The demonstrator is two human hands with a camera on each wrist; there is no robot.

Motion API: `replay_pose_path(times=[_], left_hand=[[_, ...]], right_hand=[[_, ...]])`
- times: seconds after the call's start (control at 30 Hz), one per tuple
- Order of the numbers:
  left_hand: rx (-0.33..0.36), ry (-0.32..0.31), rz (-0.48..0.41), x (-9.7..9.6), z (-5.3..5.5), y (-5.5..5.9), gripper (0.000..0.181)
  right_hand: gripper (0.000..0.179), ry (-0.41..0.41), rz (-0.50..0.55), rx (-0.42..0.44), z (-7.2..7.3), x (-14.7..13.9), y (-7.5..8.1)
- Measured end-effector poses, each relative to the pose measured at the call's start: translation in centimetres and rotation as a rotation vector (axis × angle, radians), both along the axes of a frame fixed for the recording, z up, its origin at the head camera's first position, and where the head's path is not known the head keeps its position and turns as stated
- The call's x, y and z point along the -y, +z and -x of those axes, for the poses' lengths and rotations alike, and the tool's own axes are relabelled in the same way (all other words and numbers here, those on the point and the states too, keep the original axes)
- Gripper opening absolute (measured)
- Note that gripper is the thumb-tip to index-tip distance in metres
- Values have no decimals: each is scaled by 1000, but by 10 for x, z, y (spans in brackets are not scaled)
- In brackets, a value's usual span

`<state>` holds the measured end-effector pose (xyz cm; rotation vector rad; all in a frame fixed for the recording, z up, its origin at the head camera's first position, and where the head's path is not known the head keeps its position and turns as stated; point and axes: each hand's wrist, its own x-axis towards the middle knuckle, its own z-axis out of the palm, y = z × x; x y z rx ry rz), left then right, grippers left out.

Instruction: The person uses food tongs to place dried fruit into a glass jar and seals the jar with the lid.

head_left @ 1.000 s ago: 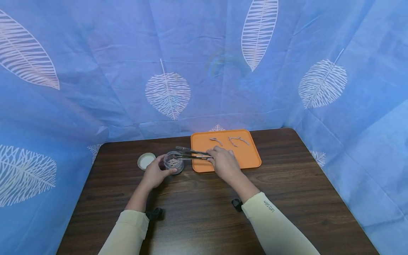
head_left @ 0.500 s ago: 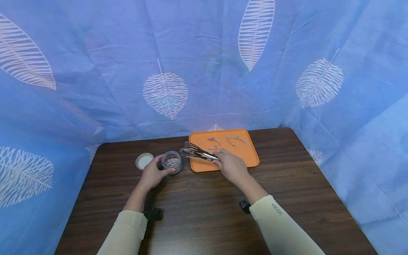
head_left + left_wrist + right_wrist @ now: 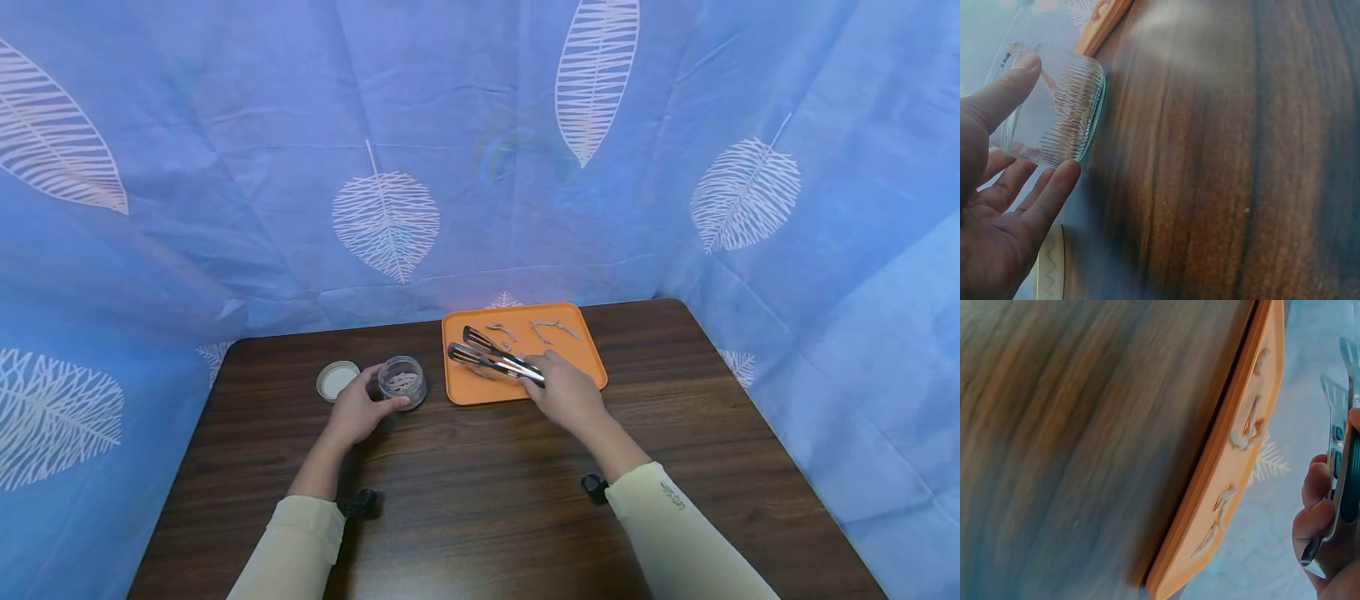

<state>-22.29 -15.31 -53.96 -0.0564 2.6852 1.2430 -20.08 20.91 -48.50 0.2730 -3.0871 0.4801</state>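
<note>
In the head view my left hand (image 3: 358, 408) holds a clear glass jar (image 3: 422, 382), thumb on the near side and fingers behind it. The left wrist view shows the ribbed wall of the jar (image 3: 1092, 81) with pale, twig-like pieces inside. My right hand (image 3: 564, 390) grips metal tongs (image 3: 501, 358) with dark slotted heads. The heads stand apart, low over the left part of an orange tray (image 3: 467, 393). Several knobbly greyish pieces (image 3: 555, 327) lie on the tray, some partly hidden by the tongs. In the right wrist view the tongs (image 3: 1337, 415) show only in part.
A round lid (image 3: 337, 381) with a white inside lies just left of the jar. The dark wooden table (image 3: 465, 500) ends at a blue leaf-print cloth (image 3: 480, 208) behind. Jar and tray stand side by side with a narrow gap.
The tongs have moved right, from the jar's mouth to over the tray, and now angle up to the left. More pieces show on the tray. My left hand stays on the jar.
</note>
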Motion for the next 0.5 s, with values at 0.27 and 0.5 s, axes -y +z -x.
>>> replay_pose_path(times=[0.27,0.5], left_hand=[[-5,-7,9,1,0,-1,90],[3,-11,4,2,2,-2,92]], right_hand=[[47,-58,59,40,-2,-25,-3],[49,-97,42,25,-10,-48,-1]])
